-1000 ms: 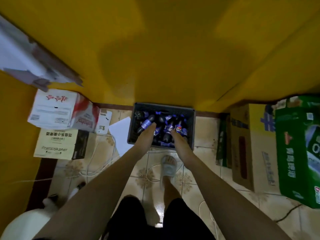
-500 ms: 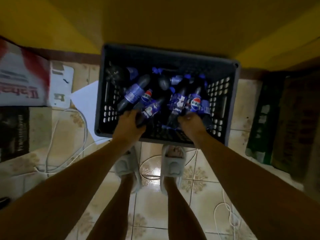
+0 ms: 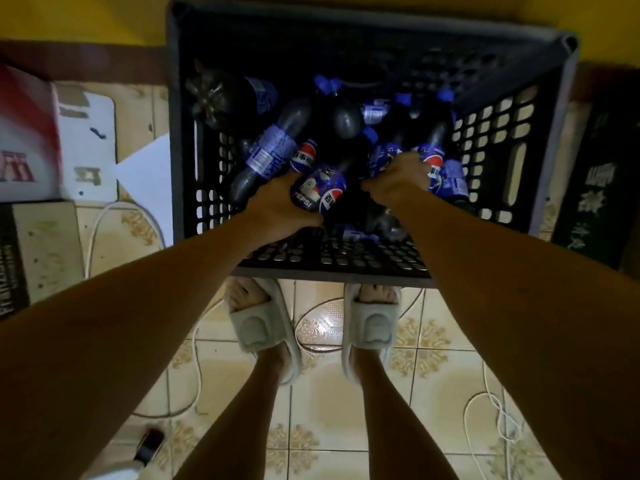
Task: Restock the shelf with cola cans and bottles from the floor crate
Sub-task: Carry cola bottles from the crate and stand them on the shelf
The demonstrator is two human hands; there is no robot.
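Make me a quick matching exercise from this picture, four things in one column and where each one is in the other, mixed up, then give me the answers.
Things
1. left hand
2. right hand
3. slippers
4. white paper

Places
A. on the floor tiles, just left of the crate
B. on the person's feet, below the crate's near edge
C. in the crate, gripping the bottle that reads PEPSI
D. in the crate, over bottles on its right side

Pairs: 1-C, 2-D, 3-B, 4-A
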